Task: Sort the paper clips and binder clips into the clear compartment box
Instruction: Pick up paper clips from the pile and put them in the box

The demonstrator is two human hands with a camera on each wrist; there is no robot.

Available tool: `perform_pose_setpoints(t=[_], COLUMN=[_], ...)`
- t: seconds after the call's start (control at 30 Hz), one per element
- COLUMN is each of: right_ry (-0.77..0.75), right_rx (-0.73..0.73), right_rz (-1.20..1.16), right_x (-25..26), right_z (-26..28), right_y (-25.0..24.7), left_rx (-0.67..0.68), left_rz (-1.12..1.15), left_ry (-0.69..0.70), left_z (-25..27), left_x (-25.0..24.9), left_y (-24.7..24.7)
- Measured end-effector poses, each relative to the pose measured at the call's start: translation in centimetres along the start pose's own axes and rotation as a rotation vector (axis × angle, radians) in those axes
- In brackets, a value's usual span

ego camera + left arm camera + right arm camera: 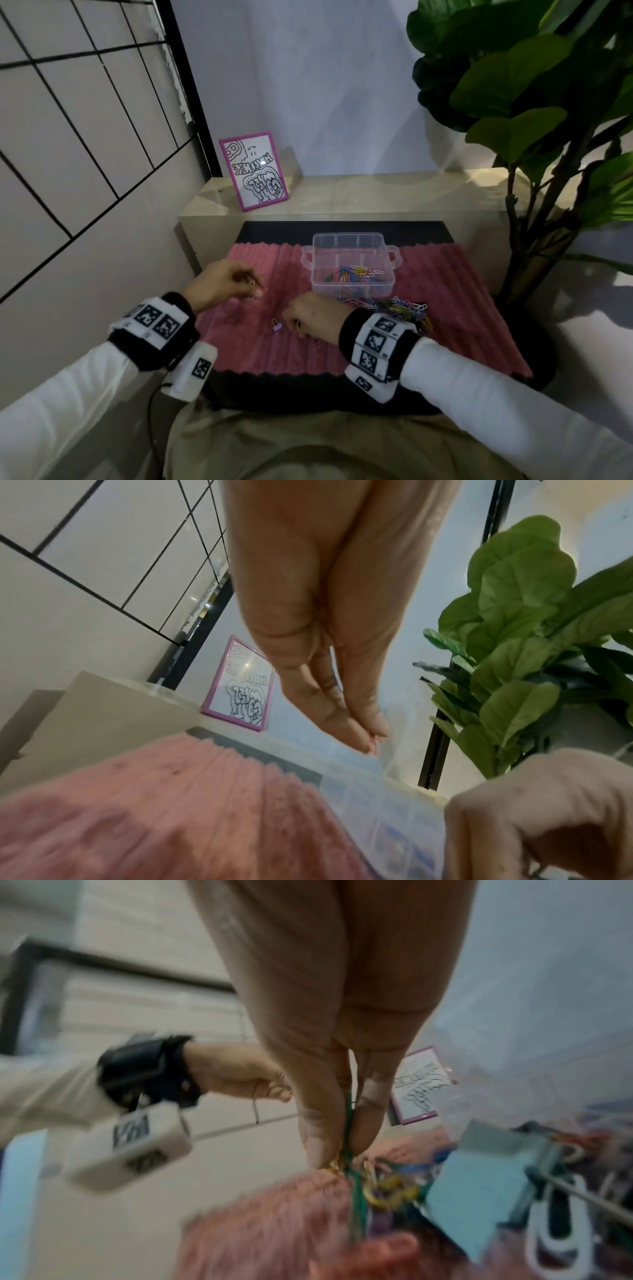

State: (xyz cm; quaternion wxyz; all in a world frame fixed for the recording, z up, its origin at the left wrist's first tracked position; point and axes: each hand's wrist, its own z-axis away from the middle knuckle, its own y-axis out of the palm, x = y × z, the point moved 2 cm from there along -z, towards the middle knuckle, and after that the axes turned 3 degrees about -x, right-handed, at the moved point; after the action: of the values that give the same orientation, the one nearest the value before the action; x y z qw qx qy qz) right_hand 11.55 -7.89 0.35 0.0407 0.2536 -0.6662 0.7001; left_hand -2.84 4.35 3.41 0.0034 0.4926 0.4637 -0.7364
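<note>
Pinching a small bunch of paper clips (349, 1153) between thumb and fingertips, the right hand (313, 317) hovers low over the pink ribbed mat (239, 349) near its middle; green and yellow wire shows at the pinch in the right wrist view. At about nine o'clock from it, just beside the knuckles, a small purple binder clip (276, 326) lies on the mat. The left hand (222, 282) sits at roughly ten o'clock from the right one, apart from it, its fingertips drawn together around a single pale paper clip (252, 283); the left wrist view shows those fingers (346, 723) pressed close, though the clip itself is hidden there.

At one o'clock from the right hand stands the clear compartment box (349, 263), open-topped, with a heap of coloured clips in its nearer section. Just in front of the box, at three o'clock from the right hand, a loose pile of mixed clips (404, 308) spreads over the mat, and the right wrist view shows a pale blue binder clip (479, 1191) in it.

Beyond the mat, on a beige ledge (376, 195) at twelve o'clock, leans a pink-framed drawing (255, 171). A large-leafed plant (531, 85) rises at two o'clock.
</note>
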Motion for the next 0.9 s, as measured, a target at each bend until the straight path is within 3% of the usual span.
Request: perform_pose_setpoints(t=[0.07,0.2,0.37,0.57,0.73,0.9], right_ry=[0.086,0.266,0.364,0.403,0.415,0.421], right_rx=[-0.051,-0.290,-0.488,-0.585,-0.616,-0.606], right_rz=[-0.174,-0.549,-0.887,-0.950,-1.009,-0.945], right_x=[-0.9,-3.5,-7.4,-10.4,-11.2,-10.7], right_z=[0.5,2.5,5.9,8.8,8.6,6.8], right_y=[-1.3,-3.7,-6.0,-6.8,-6.8,-7.8], left_rx=[-0.009,0.031,0.057,0.081,0.209,0.124], left_rz=[0.046,0.072,-0.009,-0.038,-0.094,-0.115], left_ry=[0.046,0.118,0.177,0.188,0.156,0.224], left_z=[-1.0,-3.9,-7.3,-10.2,-10.5,-7.7], left_x=[-1.4,-4.1,-6.7,-7.4,-7.3,-6.8], left_y=[-0.4,0.6,3.4,5.6,6.8,4.4])
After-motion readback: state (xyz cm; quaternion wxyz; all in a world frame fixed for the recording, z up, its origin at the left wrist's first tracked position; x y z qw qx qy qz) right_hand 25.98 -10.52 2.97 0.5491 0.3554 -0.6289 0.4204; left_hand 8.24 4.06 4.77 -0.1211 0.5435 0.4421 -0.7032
